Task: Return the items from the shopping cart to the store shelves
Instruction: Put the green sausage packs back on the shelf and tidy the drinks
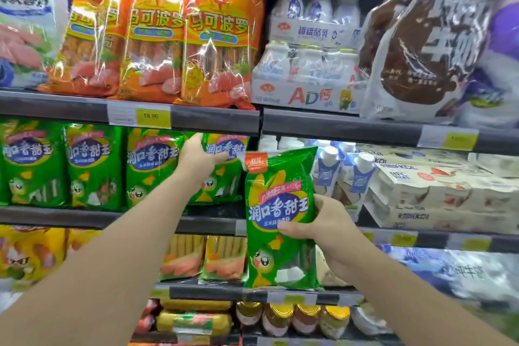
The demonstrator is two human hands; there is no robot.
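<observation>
shelf row (118, 216): packed with green packs (95, 166) | left hand (196, 160) blocks rightmost pack (227, 177) | no free slot visible

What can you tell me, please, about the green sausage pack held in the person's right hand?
The green sausage pack is a glossy plastic bag with an orange brand tab at its top corner, corn artwork, white Chinese lettering on a blue oval, a cartoon face and a clear window low down. It is sealed, upright and slightly tilted, held in front of the shelves. The right hand has it in its grip by the right edge, thumb across the front. Matching packs fill the shelf behind.

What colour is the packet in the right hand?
Mostly green packet, orange top corner; head view.
</observation>
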